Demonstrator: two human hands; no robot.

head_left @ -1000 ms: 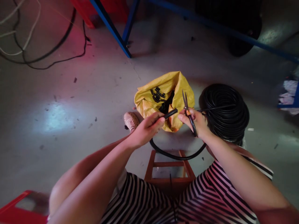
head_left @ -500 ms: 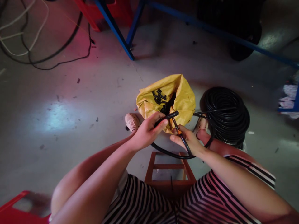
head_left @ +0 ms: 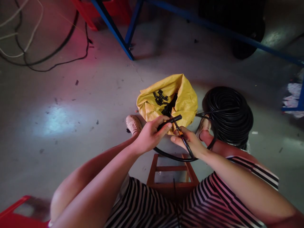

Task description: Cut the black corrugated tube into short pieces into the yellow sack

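My left hand (head_left: pixel 153 133) is closed round a black corrugated tube (head_left: pixel 177 118), whose free end sticks out to the right past my thumb. In my right hand (head_left: pixel 187 141) is a pair of cutters (head_left: pixel 181 134) with black handles and a bit of orange near the pivot. Their slim jaws cross the tube just short of its end; whether they have cut into it I cannot tell. Below both hands stands an open yellow sack (head_left: pixel 186 91), with several short black tube pieces (head_left: pixel 160 97) on its folded side and more inside.
A large coil of black tubing (head_left: pixel 226 115) lies at the right by my foot, and a strand runs from it below my hands. A wooden stool frame (head_left: pixel 171 168) is between my legs. Blue metal legs (head_left: pixel 114 30), a red stool (head_left: pixel 89 15) and loose cables (head_left: pixel 59 65) lie ahead.
The jaws of the cutters have come closer together across the tube, and my right hand has shifted slightly left. My left hand keeps its grip.
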